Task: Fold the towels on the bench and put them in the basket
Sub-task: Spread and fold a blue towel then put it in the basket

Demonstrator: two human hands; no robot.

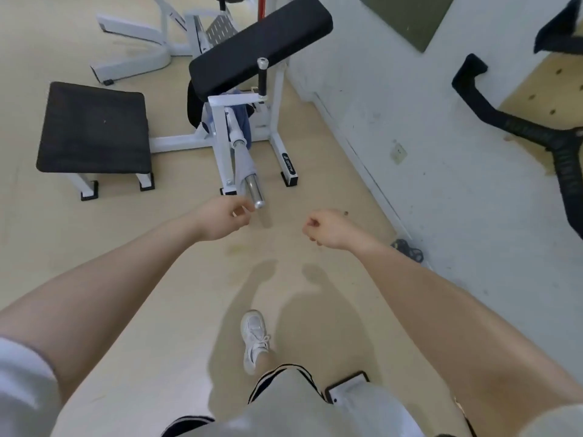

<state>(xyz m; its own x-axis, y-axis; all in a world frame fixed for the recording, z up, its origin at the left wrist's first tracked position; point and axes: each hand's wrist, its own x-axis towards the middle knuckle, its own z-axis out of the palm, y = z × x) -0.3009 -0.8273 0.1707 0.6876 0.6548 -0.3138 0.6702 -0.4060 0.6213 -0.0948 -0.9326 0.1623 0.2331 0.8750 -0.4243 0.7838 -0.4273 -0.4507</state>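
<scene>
On the far left I see a flat black padded seat (pixel 94 127) on white legs, with nothing on it. Just right of it stands the gym bench (pixel 258 42), its long black pad slanted above a white frame. A blue towel (pixel 243 121) hangs bunched under that pad, against the frame, and a grey towel (pixel 241 167) is draped along the chrome bar (pixel 254 190) that sticks out toward me. No basket shows anywhere in this view.

My left hand (pixel 222 220) hovers just beside the bar's tip, fingers loosely curled and holding nothing. My right hand (pixel 328 228) hangs further right over bare floor, curled into a loose fist, also with nothing in it. Neither touches a towel.

I judge the folding has not begun. The risks I see: the grey towel may slide off the smooth bar onto the floor if I tug one end, and the blue one looks wedged in the frame, so a hard pull could snag it. Further right a white wall (pixel 441 137) and a dark piece of equipment (pixel 536 134) crowd the space, leaving little room to spread cloth.
</scene>
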